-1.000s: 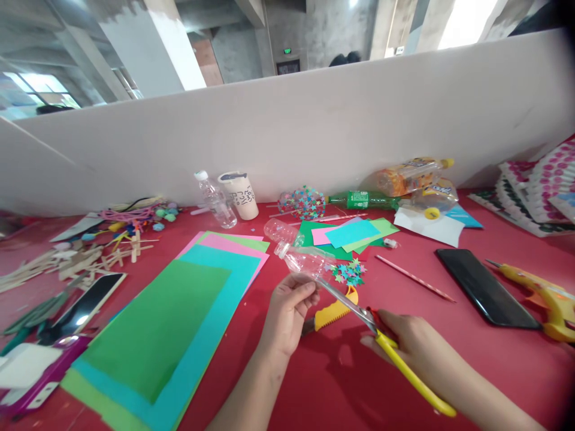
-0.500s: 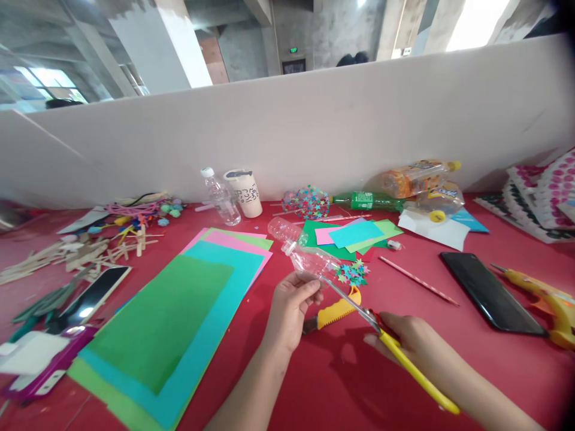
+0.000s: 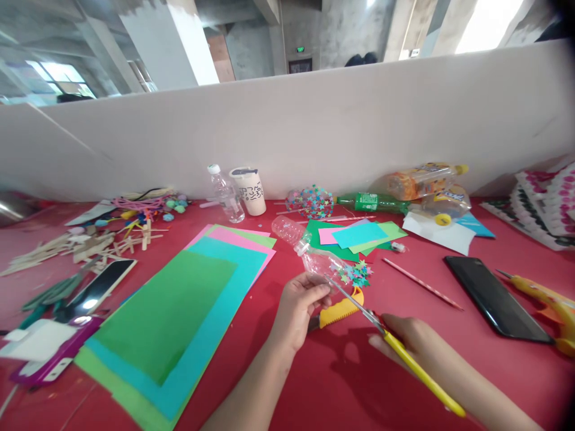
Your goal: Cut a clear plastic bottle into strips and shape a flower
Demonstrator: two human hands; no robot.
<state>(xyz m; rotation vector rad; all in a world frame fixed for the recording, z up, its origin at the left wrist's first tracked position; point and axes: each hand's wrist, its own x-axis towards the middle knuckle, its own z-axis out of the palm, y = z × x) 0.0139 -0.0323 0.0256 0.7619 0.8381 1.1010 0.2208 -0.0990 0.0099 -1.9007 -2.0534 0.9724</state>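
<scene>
2 bare hands at lower centre. Left hand (image 3: 299, 308): thumb and fingers pinching the near edge of a cut clear bottle (image 3: 324, 263), which lies at centre frame, neck pointing upper left. Right hand (image 3: 408, 335): gripping yellow-handled scissors (image 3: 424, 374), blades reaching the plastic beside the left fingertips.

Obscured: blade tips, hard to separate from the transparent plastic; part of the scissor handles, behind the right hand; part of a yellow-handled tool (image 3: 342, 308), behind the left wrist. Cut off: glue gun (image 3: 541, 296), by the right edge. Unclear: purple object (image 3: 58, 362), lower left.

Counted: 1 capped clear bottle (image 3: 228, 197) and 1 lettered cup (image 3: 255, 194), upper centre-left; 1 green bottle (image 3: 380, 202), upper centre-right; 2 yellow-capped bottles (image 3: 417, 181), upper right; 1 black phone (image 3: 496, 299), right; 1 striped stick (image 3: 422, 283), centre-right. Small stars (image 3: 359, 273), just right of the cut bottle: overlapping, count uncertain.
</scene>
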